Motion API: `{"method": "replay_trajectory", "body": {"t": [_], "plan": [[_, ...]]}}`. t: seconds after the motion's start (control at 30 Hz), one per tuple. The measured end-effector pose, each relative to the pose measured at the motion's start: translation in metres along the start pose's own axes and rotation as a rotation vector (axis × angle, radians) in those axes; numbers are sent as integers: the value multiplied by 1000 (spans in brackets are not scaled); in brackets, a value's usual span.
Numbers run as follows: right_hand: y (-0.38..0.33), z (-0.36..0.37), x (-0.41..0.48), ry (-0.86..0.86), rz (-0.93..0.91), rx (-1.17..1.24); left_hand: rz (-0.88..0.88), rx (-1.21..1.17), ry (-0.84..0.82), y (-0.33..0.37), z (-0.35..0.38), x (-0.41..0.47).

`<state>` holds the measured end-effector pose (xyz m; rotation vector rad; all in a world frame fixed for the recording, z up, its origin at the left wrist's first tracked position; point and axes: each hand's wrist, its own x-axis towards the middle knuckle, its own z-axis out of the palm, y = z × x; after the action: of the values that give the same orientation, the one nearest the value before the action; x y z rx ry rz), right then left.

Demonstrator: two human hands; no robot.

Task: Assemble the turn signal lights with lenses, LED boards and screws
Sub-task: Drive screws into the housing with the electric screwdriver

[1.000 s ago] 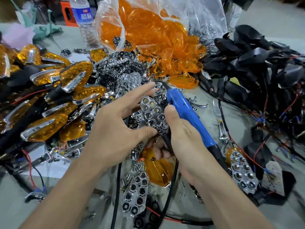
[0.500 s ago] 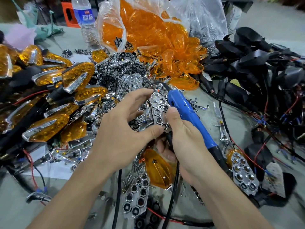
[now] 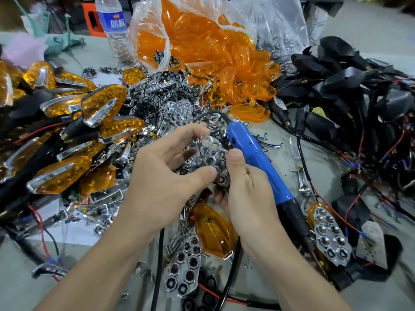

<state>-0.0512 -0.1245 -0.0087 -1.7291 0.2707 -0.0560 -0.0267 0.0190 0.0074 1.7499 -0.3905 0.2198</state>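
- The grey worktable (image 3: 20, 286) in front of you is heaped with parts. A clear bag of orange lenses (image 3: 202, 41) spills open at the back, beside a water bottle (image 3: 114, 25).
- Finished amber lights (image 3: 103, 104) are piled on your left, and black housings (image 3: 336, 70) with red and black wires on your right.
- Your left hand (image 3: 166, 173) pinches the chrome reflector (image 3: 212, 153) lengthwise, forefinger curled over its top end and thumb under its lower end. It is held above the middle of the table, face up towards you (small yellow LEDs show in its upper cells).
- Your right hand (image 3: 249, 189) sets its thumb on the reflector's right edge. The fingers tuck underneath, mostly hidden, so they seem to close the pinch from below.
- The blue electric screwdriver (image 3: 253, 158) lies slanted along the far side of your right hand, touching it, with the cable end up by the reflector.
- Below your hands lie a loose orange lens (image 3: 213, 230) and a spare reflector plate (image 3: 184, 263).
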Motion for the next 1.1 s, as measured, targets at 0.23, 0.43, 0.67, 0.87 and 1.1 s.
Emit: {"method": "replay_trajectory", "body": {"t": [0.23,0.43,0.67,0.87,1.1], "plan": [[-1,1,-8,175,-210,-151,-92,20,214,3,2,-1],[2,5,-5,73,-137,-80,-183,69,242,7,3,-2],[7,5,3,53,-58,21,-15,197,134,13,6,-6],[7,1,4,-25,-26,163,-142,-14,155,7,6,0],[7,-5,10,-144,-114,-105,-224,-220,194,2,8,4]]}}
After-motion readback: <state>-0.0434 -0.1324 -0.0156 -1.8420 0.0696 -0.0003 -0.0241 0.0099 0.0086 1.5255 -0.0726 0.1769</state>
